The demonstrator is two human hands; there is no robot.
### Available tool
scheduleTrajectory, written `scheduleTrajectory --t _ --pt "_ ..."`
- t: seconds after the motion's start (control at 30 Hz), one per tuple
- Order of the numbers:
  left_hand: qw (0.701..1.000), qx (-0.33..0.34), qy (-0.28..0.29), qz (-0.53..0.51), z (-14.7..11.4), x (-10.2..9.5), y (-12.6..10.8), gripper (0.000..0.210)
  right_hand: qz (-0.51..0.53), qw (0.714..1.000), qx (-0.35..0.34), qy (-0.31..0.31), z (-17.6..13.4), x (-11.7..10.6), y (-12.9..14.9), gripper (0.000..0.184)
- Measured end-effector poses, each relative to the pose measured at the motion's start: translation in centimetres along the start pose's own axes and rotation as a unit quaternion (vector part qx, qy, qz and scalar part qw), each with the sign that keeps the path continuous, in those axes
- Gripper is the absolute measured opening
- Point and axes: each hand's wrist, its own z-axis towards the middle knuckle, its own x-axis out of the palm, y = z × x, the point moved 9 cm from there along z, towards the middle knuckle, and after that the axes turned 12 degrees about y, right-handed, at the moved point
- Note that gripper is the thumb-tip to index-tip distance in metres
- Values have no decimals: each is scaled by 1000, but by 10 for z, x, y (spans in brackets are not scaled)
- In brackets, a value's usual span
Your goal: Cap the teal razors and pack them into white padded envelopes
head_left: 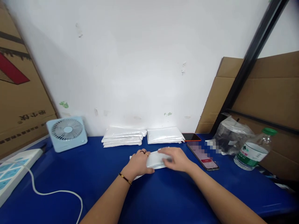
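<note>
A flat white plastic packet lies on the blue table directly in front of me, partly hidden under both hands. My left hand is closed over its left end, the thumb along the near edge and the fingers toward the far side. Over the right end is my right hand, its index finger near the far edge and its thumb apart from it, lower on the packet. The right thumb area is smeared by motion, with a dark blur beside it. White material also shows below my left hand.
Behind the hands, a left stack of white packets and a right stack lie by the wall. Two phones, one with its screen lit, a water bottle and a plastic bag are rightward. Leftward: fan, power strip, white cable.
</note>
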Motion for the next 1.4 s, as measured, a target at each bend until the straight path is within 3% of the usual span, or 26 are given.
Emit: scheduleTrajectory --t 0.07,0.1,0.17,0.3,0.43,0.53,0.63,0.77,0.83,0.93,1.07,1.17,1.23,1.4 --pt "1000 -12 6 12 -2 -2 2 68 127 982 69 -119 -14 -21 -39 31" --pt "1000 -17 7 25 -4 -4 1 66 201 959 106 -169 -22 -27 -63 30" --pt "999 -18 12 49 -5 -6 -2 61 340 904 153 -209 -31 -25 -102 33" --pt "998 2 16 69 -8 -13 -14 50 500 819 205 -196 -34 -1 -135 34" --pt "998 28 -18 52 -14 -31 -21 46 561 792 179 -160 -25 14 -119 34" --pt "999 37 -23 28 -16 -39 -21 52 563 803 164 -108 -19 21 -103 37" --pt "999 29 -4 33 -13 -36 -17 57 522 832 177 -67 -19 27 -99 36" --pt "997 15 51 54 -7 -17 -17 75 317 915 217 -124 -24 13 -112 35" --pt "996 -11 67 55 -7 -9 -13 88 192 942 231 -148 -25 3 -113 33" --pt "993 -61 87 44 -12 0 0 102 113 953 240 -144 -24 -1 -113 30" --pt "990 -125 68 15 -26 0 25 97 102 953 250 -138 -26 -2 -114 30" --pt "994 -98 23 -31 -38 -18 24 92 98 954 250 -129 -25 -1 -113 28" --pt "996 -76 -9 -47 -46 -41 14 93 91 958 246 -118 -22 1 -110 26" --pt "998 -3 -52 -30 -54 -102 -38 94 63 969 230 -72 -11 12 -100 25"
